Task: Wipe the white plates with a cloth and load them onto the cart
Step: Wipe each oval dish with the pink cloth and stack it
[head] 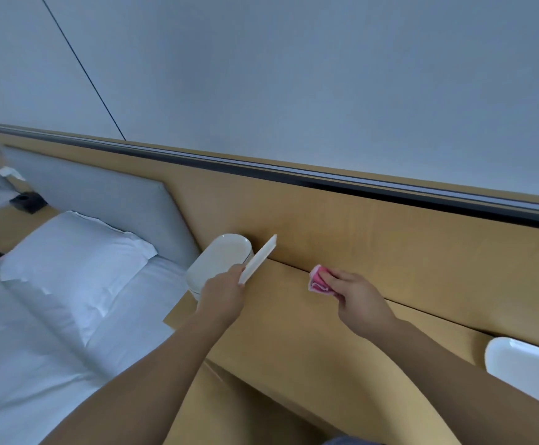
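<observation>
- well, where is the white plate [260, 257] sitting?
- the left hand [221, 292] is gripping it by its near edge, holding it edge-on over the wooden ledge [287, 316], just in front of a white dish [220, 258].
- and the pink cloth [318, 281]?
- the right hand [354, 295] is clutching it, apart from the plate, off to its right.

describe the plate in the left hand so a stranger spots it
Follow the wooden ledge beside the bed to the left hand. The plate it grips is seen edge-on, a thin tilted white strip, unlike the flat stack behind it.
</observation>
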Tool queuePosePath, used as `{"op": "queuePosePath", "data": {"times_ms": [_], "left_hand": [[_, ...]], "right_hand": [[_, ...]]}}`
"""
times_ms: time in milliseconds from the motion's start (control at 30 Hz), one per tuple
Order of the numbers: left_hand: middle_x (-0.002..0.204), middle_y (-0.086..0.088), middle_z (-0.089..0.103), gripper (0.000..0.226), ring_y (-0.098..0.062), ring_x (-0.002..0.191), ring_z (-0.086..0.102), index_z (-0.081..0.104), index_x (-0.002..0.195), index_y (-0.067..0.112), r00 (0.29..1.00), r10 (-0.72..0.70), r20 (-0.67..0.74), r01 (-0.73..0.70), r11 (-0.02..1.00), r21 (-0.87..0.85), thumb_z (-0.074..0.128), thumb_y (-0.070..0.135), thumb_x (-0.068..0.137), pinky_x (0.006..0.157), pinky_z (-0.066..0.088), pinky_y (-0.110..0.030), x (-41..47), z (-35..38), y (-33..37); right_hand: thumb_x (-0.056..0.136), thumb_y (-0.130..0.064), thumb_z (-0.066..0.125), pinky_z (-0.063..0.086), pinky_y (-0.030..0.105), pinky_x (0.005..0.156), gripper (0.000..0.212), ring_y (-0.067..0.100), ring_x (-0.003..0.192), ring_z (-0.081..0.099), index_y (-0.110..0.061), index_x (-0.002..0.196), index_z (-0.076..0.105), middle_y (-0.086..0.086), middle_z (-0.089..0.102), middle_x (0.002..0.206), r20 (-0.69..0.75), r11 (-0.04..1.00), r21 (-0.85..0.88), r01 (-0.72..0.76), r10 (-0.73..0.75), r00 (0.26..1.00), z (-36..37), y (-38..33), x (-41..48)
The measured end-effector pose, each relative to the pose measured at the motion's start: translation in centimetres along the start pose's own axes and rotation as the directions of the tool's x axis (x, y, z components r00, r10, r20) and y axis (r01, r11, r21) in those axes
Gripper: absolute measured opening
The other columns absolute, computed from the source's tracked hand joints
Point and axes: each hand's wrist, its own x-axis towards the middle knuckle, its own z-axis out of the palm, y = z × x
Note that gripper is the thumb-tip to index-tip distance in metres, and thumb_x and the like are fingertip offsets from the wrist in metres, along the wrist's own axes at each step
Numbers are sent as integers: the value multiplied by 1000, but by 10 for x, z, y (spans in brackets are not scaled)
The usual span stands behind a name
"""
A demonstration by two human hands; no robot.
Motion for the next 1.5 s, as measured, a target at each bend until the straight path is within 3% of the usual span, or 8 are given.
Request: {"op": "queuePosePath", "data": {"times_ms": [400, 567, 667, 767, 900, 1033, 1233, 1500], "left_hand": [[76, 7, 47, 39, -14, 72, 50, 44, 125, 16, 985, 61, 162, -105, 955, 277, 45, 3, 88, 61, 38, -27, 61, 21, -78], [110, 0, 61, 35, -17, 92, 56, 47, 128, 17, 962, 74, 261, -148, 950, 276, 46, 9, 94, 77, 47, -28, 76, 36, -97], [100, 6, 56, 22, -19, 105, 56, 52, 117, 16, 940, 59, 335, -145, 961, 236, 43, 11, 98, 90, 45, -29, 83, 48, -109], [74, 13, 39, 9, -13, 92, 54, 51, 99, 20, 933, 98, 347, -185, 957, 225, 42, 17, 100, 77, 41, -25, 91, 54, -112], [94, 6, 57, 28, -14, 86, 55, 58, 110, 16, 948, 152, 279, -209, 959, 189, 36, 32, 102, 67, 40, -28, 94, 57, -103], [127, 3, 54, 35, -18, 112, 51, 49, 132, 18, 936, 264, 232, -294, 950, 104, 39, 28, 100, 80, 48, -34, 95, 61, -76], [91, -2, 64, 27, -23, 79, 61, 54, 118, 16, 846, 422, 326, -470, 879, 80, 33, 26, 103, 67, 46, -31, 91, 84, 7], [102, -10, 67, 37, -30, 96, 63, 53, 110, 12, 652, 636, 414, -716, 695, 60, 27, 38, 105, 71, 42, -32, 39, 137, 148]], "right_hand": [[85, 8, 47, 45, 30, 95, 66, 25, 108, 54, -26, 142, 47, -16, 45, 145, -19, 987, -133, -91, 89, 996, 37, -23, 33], [79, 9, 48, 49, 35, 89, 69, 27, 105, 57, -26, 139, 50, -16, 48, 141, -2, 980, -168, -105, 106, 994, 54, -19, 39], [79, 10, 50, 47, 31, 89, 68, 27, 103, 57, -24, 138, 52, -13, 50, 141, -30, 972, -195, -130, 126, 992, 59, -24, 38], [74, 13, 52, 50, 35, 88, 66, 29, 105, 59, -21, 130, 58, -11, 57, 135, -44, 972, -192, -138, 132, 990, 63, -24, 35], [73, 11, 52, 51, 37, 85, 65, 30, 102, 59, -23, 129, 57, -12, 57, 134, -46, 961, -223, -164, 158, 986, 66, -21, 32], [75, 11, 52, 51, 37, 87, 66, 28, 107, 59, -24, 131, 57, -11, 56, 135, -77, 958, -211, -196, 184, 980, 58, -13, 24], [70, 15, 52, 55, 40, 77, 67, 33, 96, 63, -21, 125, 62, -8, 61, 129, -185, 920, -201, -338, 303, 935, 25, 11, -26], [67, 17, 46, 51, 29, 67, 67, 13, 81, 54, -30, 114, 59, -25, 57, 117, -328, 800, -148, -582, 515, 792, -37, 55, -152]]}}
